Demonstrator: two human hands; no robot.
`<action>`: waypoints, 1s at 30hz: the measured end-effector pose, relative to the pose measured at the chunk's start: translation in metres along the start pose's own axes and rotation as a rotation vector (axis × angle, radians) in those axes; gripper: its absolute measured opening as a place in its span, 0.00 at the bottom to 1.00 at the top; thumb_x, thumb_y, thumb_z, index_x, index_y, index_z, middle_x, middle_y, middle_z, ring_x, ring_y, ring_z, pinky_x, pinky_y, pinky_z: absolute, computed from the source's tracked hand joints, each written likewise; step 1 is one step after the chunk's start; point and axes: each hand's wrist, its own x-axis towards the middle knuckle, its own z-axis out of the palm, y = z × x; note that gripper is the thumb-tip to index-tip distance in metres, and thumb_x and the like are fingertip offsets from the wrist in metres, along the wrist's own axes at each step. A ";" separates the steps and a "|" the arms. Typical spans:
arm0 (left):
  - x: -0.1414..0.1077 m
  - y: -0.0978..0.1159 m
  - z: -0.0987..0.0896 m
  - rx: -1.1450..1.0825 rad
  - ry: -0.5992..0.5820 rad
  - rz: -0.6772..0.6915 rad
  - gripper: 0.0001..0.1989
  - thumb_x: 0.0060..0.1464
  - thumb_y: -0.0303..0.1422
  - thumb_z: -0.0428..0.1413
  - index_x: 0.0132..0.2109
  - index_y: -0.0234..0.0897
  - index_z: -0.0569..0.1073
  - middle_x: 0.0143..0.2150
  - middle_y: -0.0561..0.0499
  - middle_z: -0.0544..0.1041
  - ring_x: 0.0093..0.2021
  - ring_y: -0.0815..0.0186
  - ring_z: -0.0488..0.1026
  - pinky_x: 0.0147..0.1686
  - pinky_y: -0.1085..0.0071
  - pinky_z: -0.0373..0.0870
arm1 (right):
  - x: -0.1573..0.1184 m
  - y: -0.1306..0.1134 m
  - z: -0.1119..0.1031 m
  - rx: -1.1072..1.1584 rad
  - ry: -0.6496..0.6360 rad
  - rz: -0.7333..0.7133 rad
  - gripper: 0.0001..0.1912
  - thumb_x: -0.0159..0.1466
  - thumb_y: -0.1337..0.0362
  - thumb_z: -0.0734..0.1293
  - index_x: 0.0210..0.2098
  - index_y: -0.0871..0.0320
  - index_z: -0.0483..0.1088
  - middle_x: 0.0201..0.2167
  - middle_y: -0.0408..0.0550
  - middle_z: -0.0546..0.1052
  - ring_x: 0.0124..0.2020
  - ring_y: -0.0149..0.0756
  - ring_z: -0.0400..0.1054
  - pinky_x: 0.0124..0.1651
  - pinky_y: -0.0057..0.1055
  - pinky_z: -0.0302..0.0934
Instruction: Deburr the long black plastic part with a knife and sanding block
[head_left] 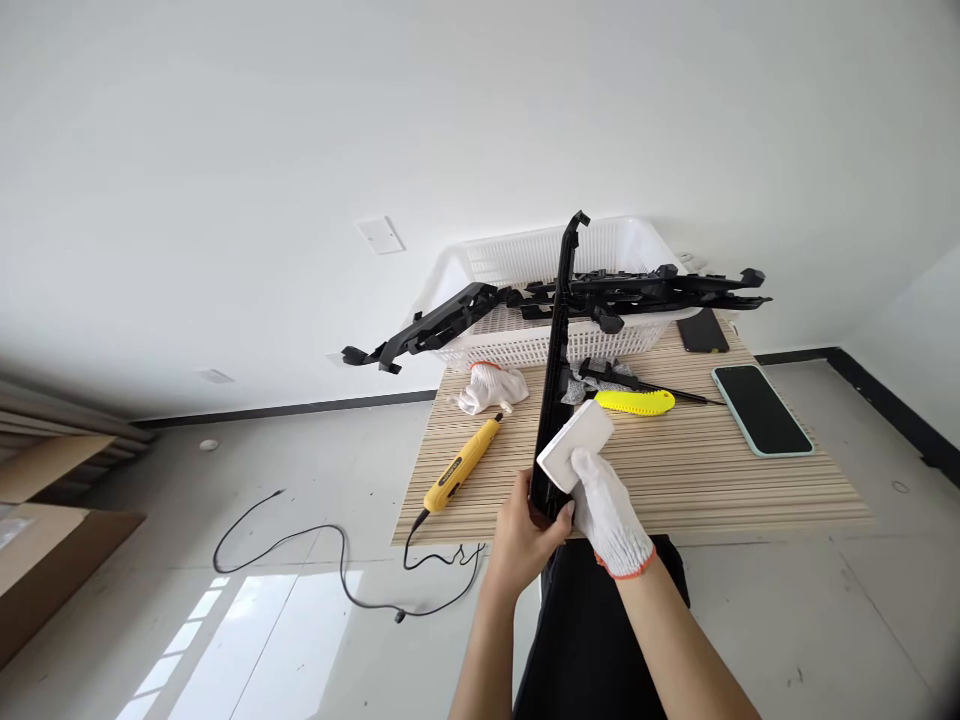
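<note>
My bare left hand [523, 535] grips the near end of a long black plastic trim piece [554, 370], which points away from me over the table. In a white knit glove with an orange cuff, my right hand [606, 510] is closed on a white flat block [577, 443]. The block lies against or just over the near part of the trim piece; I cannot tell whether they touch. Left of it lies a yellow corded power tool [463, 465]. To the right are a yellow-handled utility knife [636, 402] and a black caliper [619, 377] on a grey cloth.
A white plastic basket [510, 352] at the back holds several black trim pieces [637, 290] that jut past its sides. On the striped table [697, 470] lie a white glove [491, 388], a phone [762, 410] and a black flat item [703, 331]. The tool's cord [343, 560] trails on the floor.
</note>
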 end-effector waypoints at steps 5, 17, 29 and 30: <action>-0.001 -0.002 0.001 0.029 -0.013 0.070 0.12 0.53 0.38 0.59 0.40 0.37 0.68 0.22 0.56 0.69 0.20 0.67 0.69 0.19 0.73 0.63 | -0.002 -0.001 -0.001 -0.107 -0.182 0.177 0.16 0.52 0.53 0.75 0.33 0.58 0.76 0.21 0.43 0.75 0.22 0.36 0.69 0.26 0.31 0.62; -0.002 -0.003 0.003 -0.004 0.013 0.080 0.17 0.56 0.40 0.58 0.48 0.37 0.67 0.24 0.56 0.70 0.22 0.67 0.69 0.22 0.73 0.62 | 0.001 0.001 -0.001 0.070 0.008 0.049 0.19 0.51 0.48 0.75 0.31 0.56 0.75 0.29 0.47 0.80 0.35 0.44 0.74 0.38 0.37 0.69; -0.009 -0.009 0.005 -0.041 0.037 0.096 0.19 0.58 0.45 0.56 0.49 0.36 0.69 0.25 0.54 0.71 0.23 0.65 0.71 0.24 0.71 0.64 | -0.007 0.001 0.000 -0.038 -0.047 0.046 0.18 0.51 0.51 0.75 0.35 0.55 0.75 0.33 0.48 0.80 0.38 0.44 0.74 0.34 0.35 0.67; -0.010 -0.009 0.005 -0.033 0.040 0.097 0.19 0.58 0.45 0.55 0.48 0.36 0.69 0.26 0.54 0.71 0.23 0.65 0.71 0.24 0.71 0.64 | -0.007 0.002 -0.001 -0.073 -0.097 0.091 0.17 0.51 0.52 0.76 0.35 0.56 0.75 0.33 0.49 0.80 0.38 0.45 0.74 0.32 0.35 0.67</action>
